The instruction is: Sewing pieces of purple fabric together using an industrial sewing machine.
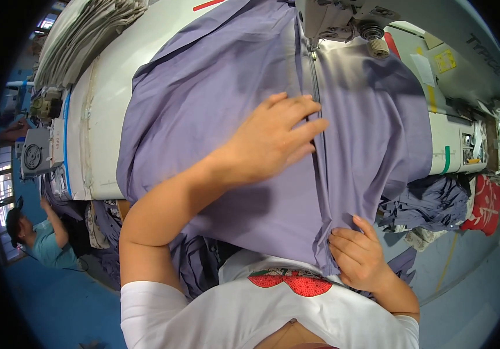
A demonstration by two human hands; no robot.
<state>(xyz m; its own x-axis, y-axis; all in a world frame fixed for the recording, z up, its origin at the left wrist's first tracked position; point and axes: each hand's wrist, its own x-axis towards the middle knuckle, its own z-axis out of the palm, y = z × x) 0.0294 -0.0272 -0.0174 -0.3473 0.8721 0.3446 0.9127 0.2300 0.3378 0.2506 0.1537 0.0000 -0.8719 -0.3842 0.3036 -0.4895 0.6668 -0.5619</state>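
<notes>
A lavender garment [221, 116] is spread over the sewing machine table and hangs over the near edge towards my lap. A dark zipper [316, 87] runs down it from under the sewing machine head [343, 23]. My left hand [282, 136] is over the cloth just left of the zipper, its fingers apart and reaching across the zipper line; it is slightly blurred. Lower down, my right hand [357, 256] has its fingers closed on the garment's near edge, beside the zipper's lower end. The needle area is partly hidden by the machine head.
A stack of pale cloth pieces [84, 41] lies at the far left of the white table [107, 116]. On the right, bundled lavender cloth [424, 203] sits beside a red patterned cloth [485, 206]. At the left, a person in a teal shirt [52, 244] is at work.
</notes>
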